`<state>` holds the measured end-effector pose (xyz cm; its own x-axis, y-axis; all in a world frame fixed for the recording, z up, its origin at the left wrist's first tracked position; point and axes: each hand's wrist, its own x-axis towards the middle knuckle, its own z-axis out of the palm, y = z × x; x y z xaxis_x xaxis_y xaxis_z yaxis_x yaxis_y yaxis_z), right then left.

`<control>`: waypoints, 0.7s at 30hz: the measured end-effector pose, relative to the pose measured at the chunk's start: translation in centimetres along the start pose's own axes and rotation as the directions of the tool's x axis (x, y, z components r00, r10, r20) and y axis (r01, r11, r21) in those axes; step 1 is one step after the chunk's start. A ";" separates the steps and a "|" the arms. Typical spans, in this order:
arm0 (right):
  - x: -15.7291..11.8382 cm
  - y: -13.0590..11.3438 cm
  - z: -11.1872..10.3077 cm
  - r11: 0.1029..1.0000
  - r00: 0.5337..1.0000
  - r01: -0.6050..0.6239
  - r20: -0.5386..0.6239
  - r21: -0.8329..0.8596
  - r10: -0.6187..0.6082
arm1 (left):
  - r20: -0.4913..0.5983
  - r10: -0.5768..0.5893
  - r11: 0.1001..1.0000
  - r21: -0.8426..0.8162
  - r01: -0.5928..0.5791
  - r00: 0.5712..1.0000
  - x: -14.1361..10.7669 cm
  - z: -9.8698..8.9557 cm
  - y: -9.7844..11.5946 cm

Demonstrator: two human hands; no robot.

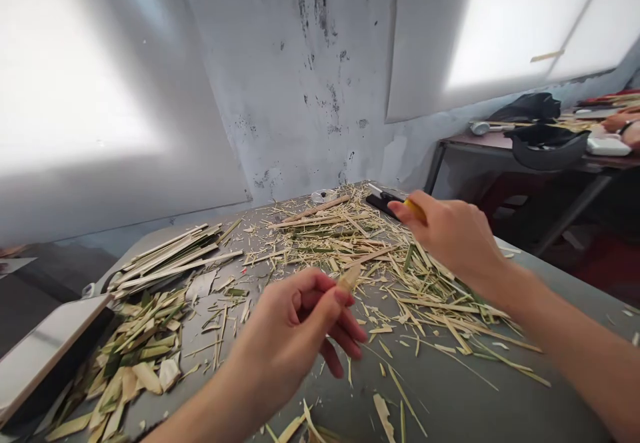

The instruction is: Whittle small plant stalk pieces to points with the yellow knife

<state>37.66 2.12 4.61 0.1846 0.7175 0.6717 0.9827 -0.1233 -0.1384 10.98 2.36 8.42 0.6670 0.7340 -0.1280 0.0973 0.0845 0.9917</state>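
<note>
My left hand (305, 326) pinches a small pale bamboo piece (350, 276) between thumb and forefinger, its pointed end facing up and away. My right hand (453, 236) is closed round the yellow handle of a knife (414, 210), held apart from that piece. The knife's front part reaches toward the far edge of the table, and its exact type is hard to make out. Beneath both hands lies a heap of thin bamboo strips and shavings (345, 243) on the grey table (450, 390).
Longer bamboo strips (170, 256) lie bundled at the left, with a pile of bamboo scraps (135, 350) before them. A white-topped box-like object (50, 350) stands at the left edge. Behind is a stained wall (310, 83). A second table holds a dark cap (547, 146).
</note>
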 end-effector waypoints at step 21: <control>-0.9 -1.5 1.3 0.991 0.981 0.083 0.166 0.103 -0.100 | 0.006 0.057 0.997 0.048 -0.057 0.998 0.3 -0.2 -0.4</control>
<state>35.94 2.51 3.27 0.0805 0.8302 0.5516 0.9877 0.0081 -0.1564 10.98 2.72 8.01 0.6760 0.7334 -0.0717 0.0947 0.0101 0.9955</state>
